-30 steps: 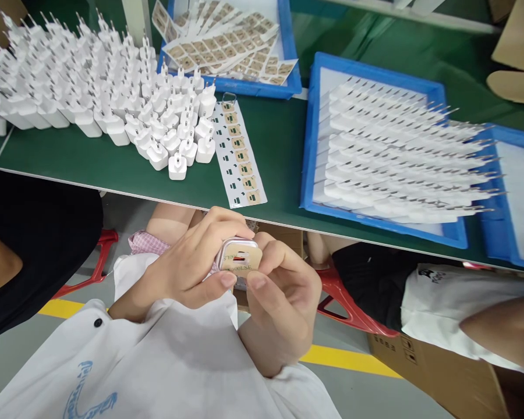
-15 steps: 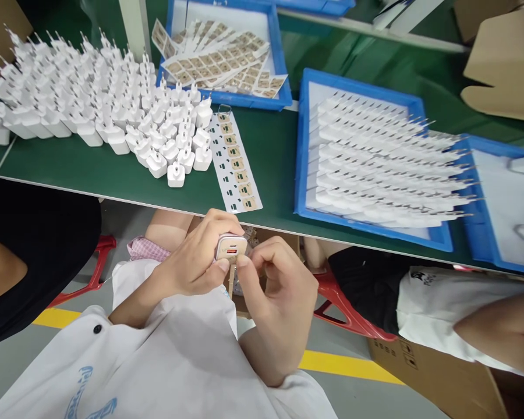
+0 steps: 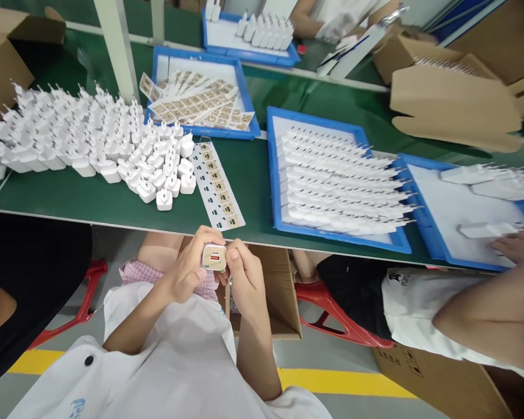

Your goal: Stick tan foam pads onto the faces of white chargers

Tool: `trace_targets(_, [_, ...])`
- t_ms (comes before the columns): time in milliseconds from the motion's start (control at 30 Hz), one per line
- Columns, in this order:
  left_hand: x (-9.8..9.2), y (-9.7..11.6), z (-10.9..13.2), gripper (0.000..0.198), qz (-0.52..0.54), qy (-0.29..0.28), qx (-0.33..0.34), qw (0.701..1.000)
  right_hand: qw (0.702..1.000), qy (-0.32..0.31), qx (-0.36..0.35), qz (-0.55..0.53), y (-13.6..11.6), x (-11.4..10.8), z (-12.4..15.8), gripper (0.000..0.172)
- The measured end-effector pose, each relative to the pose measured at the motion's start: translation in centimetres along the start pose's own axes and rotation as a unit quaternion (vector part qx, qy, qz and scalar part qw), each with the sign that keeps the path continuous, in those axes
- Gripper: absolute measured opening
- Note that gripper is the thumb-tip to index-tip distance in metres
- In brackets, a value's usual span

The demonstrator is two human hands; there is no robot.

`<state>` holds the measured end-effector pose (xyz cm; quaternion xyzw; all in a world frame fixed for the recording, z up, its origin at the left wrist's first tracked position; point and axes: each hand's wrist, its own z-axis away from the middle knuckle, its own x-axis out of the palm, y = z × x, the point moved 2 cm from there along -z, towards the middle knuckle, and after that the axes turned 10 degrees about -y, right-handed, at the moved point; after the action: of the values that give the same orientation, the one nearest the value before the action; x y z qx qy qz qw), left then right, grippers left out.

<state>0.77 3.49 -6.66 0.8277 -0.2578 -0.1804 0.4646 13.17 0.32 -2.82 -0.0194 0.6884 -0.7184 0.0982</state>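
Note:
In front of the table's edge, my left hand (image 3: pixel 184 272) is closed around a white charger plug (image 3: pixel 214 257), its port face turned up toward me. That face shows a narrow slot, a red-lined port and a tan, slightly shiny surface with faint print. My right hand (image 3: pixel 248 278) is closed at the charger's right side, its thumb and fingers pressed against the edge. Whether a small film sits between those fingers is hidden. On the table just beyond lies a sticker sheet (image 3: pixel 218 187) with tan labels, beside a large group of white chargers (image 3: pixel 163 199).
A blue tray (image 3: pixel 271 174) holds rows of chargers; another tray (image 3: pixel 250 125) holds sticker sheets. At right, a co-worker's hand (image 3: pixel 521 247) reaches into a third tray (image 3: pixel 436 233). An open cardboard box (image 3: pixel 283 291) stands below the table edge. Co-workers sit on both sides.
My right hand has moved in from beside the charger and straightened, now gripping its right edge. The charger is tilted differently. The view has shifted, showing more of the table's far side.

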Motion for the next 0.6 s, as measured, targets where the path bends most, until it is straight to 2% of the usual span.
trace_targets(167, [0.4,0.3,-0.8,0.045,-0.129,-0.015,0.039,0.991,0.994,0.044,0.021,0.096,-0.8,-1.0,-0.9,0.054])
trace_targets(267, [0.4,0.3,-0.8,0.047,-0.119,-0.023,0.010,0.993,0.998,0.040,0.032,0.045,-0.4,-1.0,-1.1,0.051])
trace_targets(367, [0.5,-0.2,-0.3,0.051,-0.085,-0.012,-0.027,0.996,0.998,0.010,0.049,-0.032,0.7,-1.1,-1.3,0.053])
trace_targets(500, [0.5,-1.1,0.5,0.060,-0.016,0.034,-0.079,0.996,0.998,0.006,0.045,-0.036,1.2,-1.2,-1.3,0.052])
trace_targets(600, [0.3,-1.7,0.4,0.048,0.060,0.124,-0.127,0.982,1.000,-0.018,0.019,-0.007,0.7,-1.1,-1.2,0.040])
